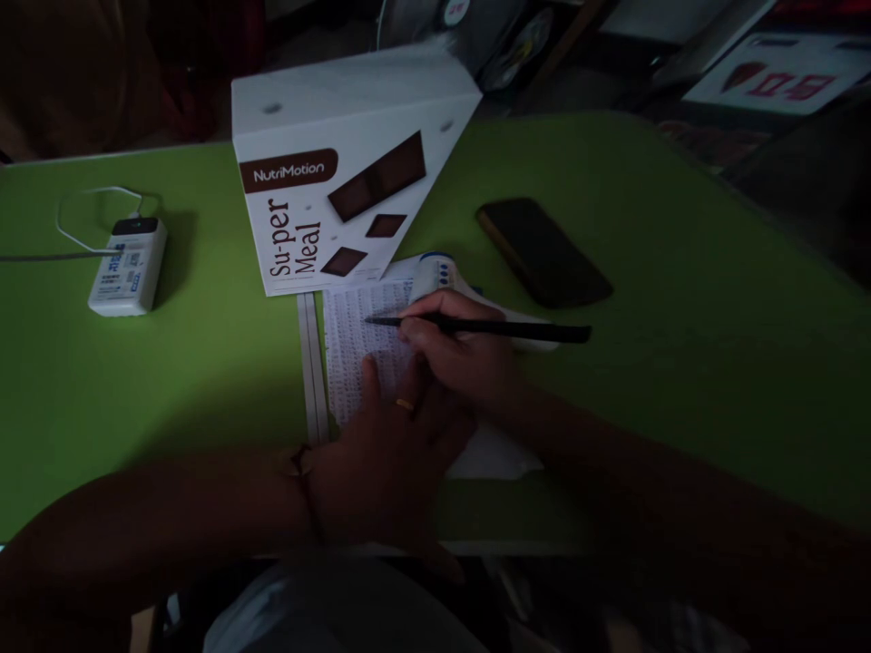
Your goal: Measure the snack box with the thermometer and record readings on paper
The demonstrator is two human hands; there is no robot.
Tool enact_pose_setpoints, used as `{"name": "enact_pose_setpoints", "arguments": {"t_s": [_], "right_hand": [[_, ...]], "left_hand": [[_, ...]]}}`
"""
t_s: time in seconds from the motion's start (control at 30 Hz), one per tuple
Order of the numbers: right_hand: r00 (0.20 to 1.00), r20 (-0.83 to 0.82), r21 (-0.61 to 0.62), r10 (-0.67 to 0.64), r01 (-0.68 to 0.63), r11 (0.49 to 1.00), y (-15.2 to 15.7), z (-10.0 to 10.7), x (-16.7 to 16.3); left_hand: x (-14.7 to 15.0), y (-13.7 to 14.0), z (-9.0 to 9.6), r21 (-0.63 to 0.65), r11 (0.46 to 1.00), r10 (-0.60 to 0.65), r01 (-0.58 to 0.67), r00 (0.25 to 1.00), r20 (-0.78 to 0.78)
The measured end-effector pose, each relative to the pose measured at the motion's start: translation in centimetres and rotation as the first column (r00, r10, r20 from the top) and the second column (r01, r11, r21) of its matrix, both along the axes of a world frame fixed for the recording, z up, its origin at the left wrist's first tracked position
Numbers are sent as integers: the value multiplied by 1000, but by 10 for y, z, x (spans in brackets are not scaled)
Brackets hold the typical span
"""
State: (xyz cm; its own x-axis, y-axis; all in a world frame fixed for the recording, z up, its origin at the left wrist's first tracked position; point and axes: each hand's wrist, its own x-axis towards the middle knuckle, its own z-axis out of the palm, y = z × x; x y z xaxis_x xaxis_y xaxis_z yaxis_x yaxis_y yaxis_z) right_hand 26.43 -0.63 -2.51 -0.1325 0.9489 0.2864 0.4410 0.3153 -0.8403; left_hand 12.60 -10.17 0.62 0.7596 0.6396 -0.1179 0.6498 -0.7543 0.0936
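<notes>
My right hand [463, 349] is closed around a black pen [523, 328]. The pen's tip points left and is over a sheet of paper [350, 340] covered in rows of small writing or print; whether it touches cannot be told. My left hand [387, 453] lies spread on the lower part of the sheet, with a ring on one finger and a cord bracelet at the wrist. Just beyond my right hand is a white item with blue marks [435, 272], partly hidden. Beside the sheet's left edge runs a pale, lined strip [311, 363].
A white NutriMotion box [299, 236] stands at the sheet's far edge on the green table [224, 381]. To the right lies a dark phone [544, 249]. At left, a white power bank [129, 272] has a cable [61, 218] plugged in. The scene is dim.
</notes>
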Motion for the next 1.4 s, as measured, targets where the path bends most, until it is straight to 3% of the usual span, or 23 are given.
{"name": "enact_pose_setpoints", "arguments": {"t_s": [1.4], "right_hand": [[1000,22,32,22,-23,999,0,-2,2]], "left_hand": [[-1,0,2,-3,1000,-10,10,1000,-18]]}}
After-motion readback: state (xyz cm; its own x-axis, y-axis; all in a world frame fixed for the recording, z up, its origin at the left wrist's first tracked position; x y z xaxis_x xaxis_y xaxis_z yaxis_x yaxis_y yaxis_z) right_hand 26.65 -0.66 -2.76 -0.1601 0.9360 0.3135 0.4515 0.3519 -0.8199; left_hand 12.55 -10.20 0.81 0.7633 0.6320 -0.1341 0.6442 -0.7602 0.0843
